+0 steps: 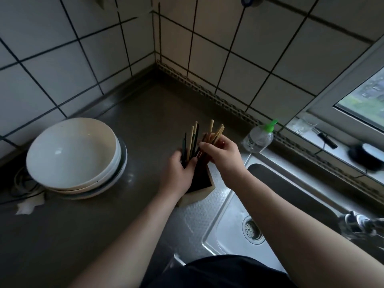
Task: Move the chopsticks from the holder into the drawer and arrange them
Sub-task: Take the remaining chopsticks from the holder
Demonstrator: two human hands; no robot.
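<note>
White square wall tiles (228, 38) with dark grout cover two walls that meet in a corner behind a dull grey-brown tabletop (83, 235). A patterned trim strip (207, 88) runs along the foot of the right-hand wall. A stainless steel sink (228, 244) with a round drain (252, 228) sits at the right. A white-framed window (324, 109) lets pale daylight into the dim room.

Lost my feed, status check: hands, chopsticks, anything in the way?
Left hand grips chopsticks at the holder. Right hand grips more beside it. Drawer not in view. Bowls sit left, apart.
</note>
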